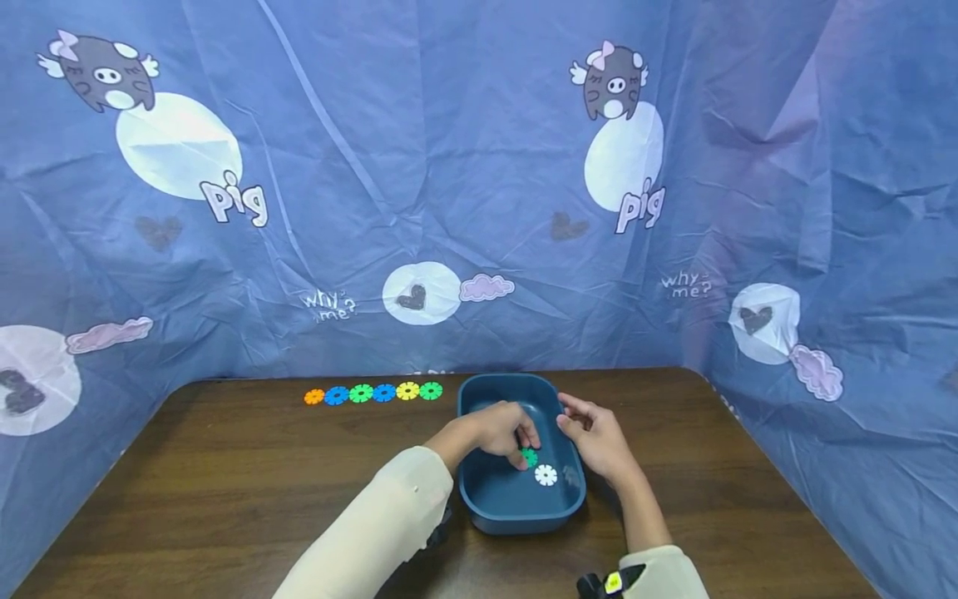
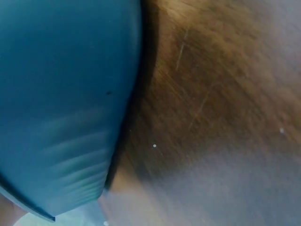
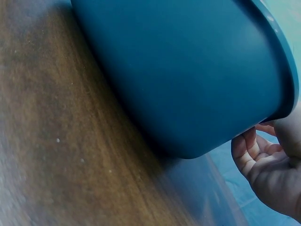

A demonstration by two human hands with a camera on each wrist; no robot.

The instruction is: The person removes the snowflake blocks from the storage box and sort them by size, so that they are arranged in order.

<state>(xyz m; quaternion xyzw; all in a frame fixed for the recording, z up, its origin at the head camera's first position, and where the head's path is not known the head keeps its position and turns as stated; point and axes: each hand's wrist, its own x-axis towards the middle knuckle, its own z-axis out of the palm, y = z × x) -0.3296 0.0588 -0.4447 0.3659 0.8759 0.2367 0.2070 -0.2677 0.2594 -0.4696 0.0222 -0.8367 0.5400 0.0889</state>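
In the head view, my left hand (image 1: 503, 431) reaches down inside a blue plastic bin (image 1: 516, 526). Its thumb and fingertips pinch a green snowflake disc (image 1: 530, 457) near the bin's floor. A white snowflake disc (image 1: 545, 475) lies just to the right of it on the same floor. My right hand (image 1: 599, 437) grips the bin's right rim, and the right wrist view has its fingers (image 3: 251, 146) against the outer wall. From the left wrist, the bin's side (image 2: 70, 94) fills the picture and only a sliver of hand shows at the corner.
Several snowflake discs, among them an orange one (image 1: 314, 397), a yellow one (image 1: 407, 390) and a green one (image 1: 431, 390), form a row at the back of the brown wooden table (image 1: 224, 474). Behind it hangs a blue printed cloth (image 1: 479, 183).
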